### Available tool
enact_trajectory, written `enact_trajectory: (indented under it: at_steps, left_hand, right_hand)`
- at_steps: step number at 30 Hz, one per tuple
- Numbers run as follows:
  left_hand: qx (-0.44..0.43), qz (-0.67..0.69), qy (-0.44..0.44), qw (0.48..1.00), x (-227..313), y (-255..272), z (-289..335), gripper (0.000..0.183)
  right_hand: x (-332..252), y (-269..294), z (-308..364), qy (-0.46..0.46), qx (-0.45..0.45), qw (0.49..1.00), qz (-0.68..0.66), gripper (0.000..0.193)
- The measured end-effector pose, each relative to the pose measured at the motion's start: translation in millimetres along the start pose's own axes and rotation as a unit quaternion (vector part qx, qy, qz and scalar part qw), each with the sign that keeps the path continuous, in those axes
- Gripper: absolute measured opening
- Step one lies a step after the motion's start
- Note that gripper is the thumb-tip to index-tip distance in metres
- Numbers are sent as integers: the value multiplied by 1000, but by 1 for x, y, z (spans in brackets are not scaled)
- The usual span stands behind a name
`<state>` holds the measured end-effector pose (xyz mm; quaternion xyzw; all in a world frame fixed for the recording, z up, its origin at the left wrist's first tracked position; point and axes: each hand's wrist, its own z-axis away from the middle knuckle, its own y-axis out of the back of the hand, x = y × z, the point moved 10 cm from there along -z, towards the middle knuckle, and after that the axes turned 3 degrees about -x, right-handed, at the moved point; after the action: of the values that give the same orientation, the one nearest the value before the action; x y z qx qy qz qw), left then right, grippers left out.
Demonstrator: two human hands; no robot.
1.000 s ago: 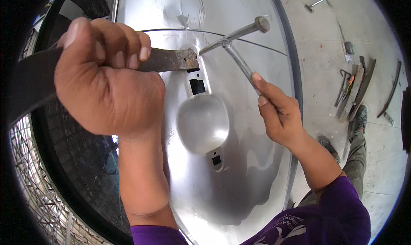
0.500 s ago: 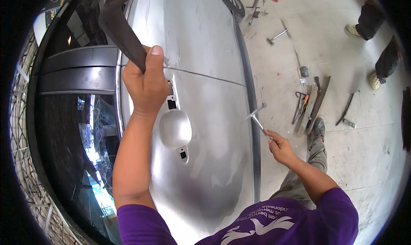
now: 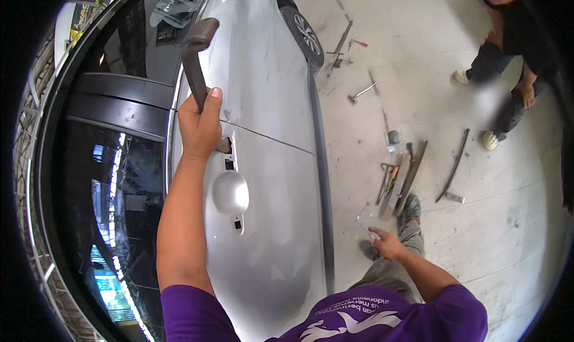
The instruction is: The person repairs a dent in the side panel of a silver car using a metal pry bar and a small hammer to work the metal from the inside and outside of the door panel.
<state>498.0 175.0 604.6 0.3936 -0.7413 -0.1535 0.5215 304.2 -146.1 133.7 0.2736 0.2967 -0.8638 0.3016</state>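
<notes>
My left hand point(image 3: 200, 124) is wrapped round a dark flat metal bar point(image 3: 192, 73) with a rolled end, held up above the silver car door panel point(image 3: 272, 222). Just below that hand is the door-handle recess point(image 3: 231, 192), a round hollow with small cut-outs and no handle on it. My right hand point(image 3: 387, 245) grips a thin shiny hammer point(image 3: 362, 218), blurred by motion, over the floor near my legs and apart from the door. The silver panel ahead of the door seam carries scuffs and scratches.
Long metal bars and tools point(image 3: 409, 180) lie on the floor near my shoe point(image 3: 412, 205). Farther off are another hammer point(image 3: 363, 93), a curved dark bar point(image 3: 454, 164) and the car's wheel point(image 3: 302, 31). A person point(image 3: 508, 61) sits or crouches at the right.
My right hand has drawn the hammer back from beside the door edge toward my legs. The dark bar, still in my left hand, now shows its rolled end. My view has shifted.
</notes>
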Motion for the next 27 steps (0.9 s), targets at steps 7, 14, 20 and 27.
enact_trajectory:
  at_steps: [7, 14, 20, 27]
  left_hand:
    - [32, -45, -52, 997, 63, -30, -10, 20]
    - [-66, 1, -59, 996, 101, -171, 19, 21]
    - [-180, 88, 42, 979, 67, -264, 140, 26]
    - [-333, -1, 147, 932, 26, -328, 269, 27]
  right_hand:
    - [96, 44, 28, -144, 63, 987, 21, 22]
    - [76, 73, 83, -176, 43, 950, -255, 21]
    - [36, 71, 122, -122, -13, 872, -473, 18]
    - [23, 94, 100, -221, -62, 912, -339, 26]
